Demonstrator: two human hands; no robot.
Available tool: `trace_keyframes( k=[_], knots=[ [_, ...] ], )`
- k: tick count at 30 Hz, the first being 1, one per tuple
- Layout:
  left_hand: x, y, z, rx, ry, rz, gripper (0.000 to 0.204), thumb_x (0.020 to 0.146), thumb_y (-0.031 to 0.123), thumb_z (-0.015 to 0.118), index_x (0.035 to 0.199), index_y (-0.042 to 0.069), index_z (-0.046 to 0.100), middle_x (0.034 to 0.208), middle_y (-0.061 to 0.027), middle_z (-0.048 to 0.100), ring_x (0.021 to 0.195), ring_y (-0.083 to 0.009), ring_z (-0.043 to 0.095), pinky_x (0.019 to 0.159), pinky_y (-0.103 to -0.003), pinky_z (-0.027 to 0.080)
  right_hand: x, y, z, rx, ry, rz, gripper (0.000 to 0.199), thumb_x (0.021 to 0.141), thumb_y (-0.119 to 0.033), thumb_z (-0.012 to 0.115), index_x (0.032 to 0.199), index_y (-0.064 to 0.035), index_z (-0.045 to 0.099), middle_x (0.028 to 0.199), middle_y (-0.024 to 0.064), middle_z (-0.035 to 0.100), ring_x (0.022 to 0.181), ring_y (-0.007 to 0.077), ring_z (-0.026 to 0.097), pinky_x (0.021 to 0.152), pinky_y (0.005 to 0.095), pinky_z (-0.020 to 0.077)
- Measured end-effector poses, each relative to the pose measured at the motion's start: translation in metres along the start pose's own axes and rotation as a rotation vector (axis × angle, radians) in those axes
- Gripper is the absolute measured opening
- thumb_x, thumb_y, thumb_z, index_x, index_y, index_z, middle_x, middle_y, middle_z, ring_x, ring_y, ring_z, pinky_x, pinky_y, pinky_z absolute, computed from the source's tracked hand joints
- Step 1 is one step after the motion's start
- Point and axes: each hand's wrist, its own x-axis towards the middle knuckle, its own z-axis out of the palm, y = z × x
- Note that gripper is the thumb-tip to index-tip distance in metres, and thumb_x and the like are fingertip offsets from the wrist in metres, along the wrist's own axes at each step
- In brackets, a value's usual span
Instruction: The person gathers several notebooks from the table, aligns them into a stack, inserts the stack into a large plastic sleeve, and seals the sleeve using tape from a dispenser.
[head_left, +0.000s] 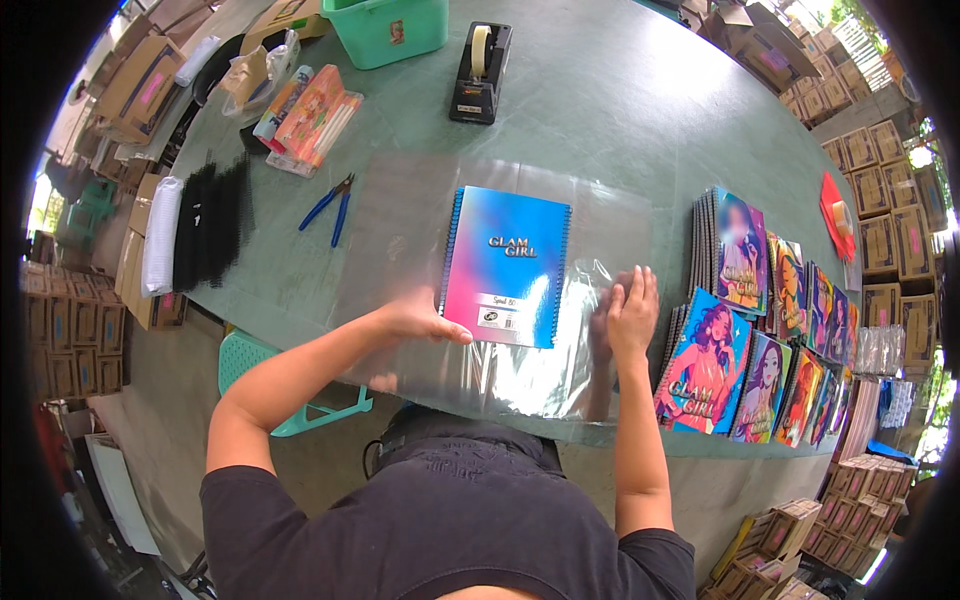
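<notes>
A blue and pink spiral notebook [508, 265] lies on a sheet of clear plastic film [390, 215], with coil binding along both its left and right edges; whether it is a stack cannot be told. My left hand [420, 318] grips the lower left corner, thumb on the cover and the other fingers mostly hidden at the edge. Stretched out flat, my right hand [631, 312] rests on the film to the right of the notebook, apart from it and holding nothing. Glare and creases show in the film between notebook and right hand.
Stacks of illustrated spiral notebooks [707, 365] stand at right. Beyond the film are a black tape dispenser [482, 75], a green bin [390, 35] and blue-handled cutters [328, 212]. Black coils [213, 225] lie at left. A green stool [250, 365] sits below the table's left edge.
</notes>
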Motion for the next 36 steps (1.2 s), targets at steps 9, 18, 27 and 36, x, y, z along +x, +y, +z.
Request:
trace_keyframes(
  k=[9, 18, 27, 36],
  knots=[
    [-0.016, 0.002, 0.007, -0.008, 0.064, 0.165, 0.086, 0.058, 0.029, 0.086, 0.126, -0.005, 0.045, 0.118, -0.0153, 0.055, 0.113, -0.0235, 0.051, 0.098, -0.033, 0.040, -0.019, 0.007, 0.023, -0.096, 0.048, -0.126, 0.030, 0.089, -0.020, 0.056, 0.114, -0.0057, 0.063, 0.136, 0.0123, 0.046, 0.129, 0.0325, 0.036, 0.107, 0.0449, 0.0257],
    [-0.038, 0.022, -0.001, 0.644, 0.317, -0.017, 0.072, 0.061, 0.031, 0.084, 0.116, -0.004, 0.054, 0.105, -0.0151, 0.063, 0.092, -0.0229, 0.061, 0.082, -0.034, 0.049, -0.032, -0.011, -0.063, 0.261, -0.297, 0.231, 0.083, 0.072, -0.022, 0.076, 0.139, -0.0019, 0.030, 0.098, 0.0187, 0.061, 0.087, 0.0309, 0.060, 0.077, 0.0380, 0.0480],
    [-0.002, 0.019, 0.128, 0.597, 0.467, 0.776, 0.025, 0.084, 0.023, 0.065, 0.078, -0.001, 0.058, 0.073, -0.0154, 0.059, 0.066, -0.0301, 0.058, 0.063, -0.037, 0.046, -0.072, -0.052, -0.074, 1.507, -0.446, 0.782, 0.021, 0.081, -0.020, 0.072, 0.088, -0.0040, 0.060, 0.071, -0.0030, 0.058, 0.060, 0.0037, 0.051, 0.055, 0.0185, 0.0408],
    [0.006, 0.028, 0.126, 0.358, 0.370, 0.692, 0.021, 0.087, 0.018, 0.061, 0.081, -0.002, 0.056, 0.067, -0.0118, 0.057, 0.059, -0.0180, 0.053, 0.057, -0.032, 0.044, -0.084, -0.029, -0.069, 1.582, -0.357, 0.969, 0.024, 0.091, -0.031, 0.058, 0.083, -0.0084, 0.058, 0.069, -0.0016, 0.058, 0.056, 0.0073, 0.055, 0.048, 0.0214, 0.0437]
  ],
)
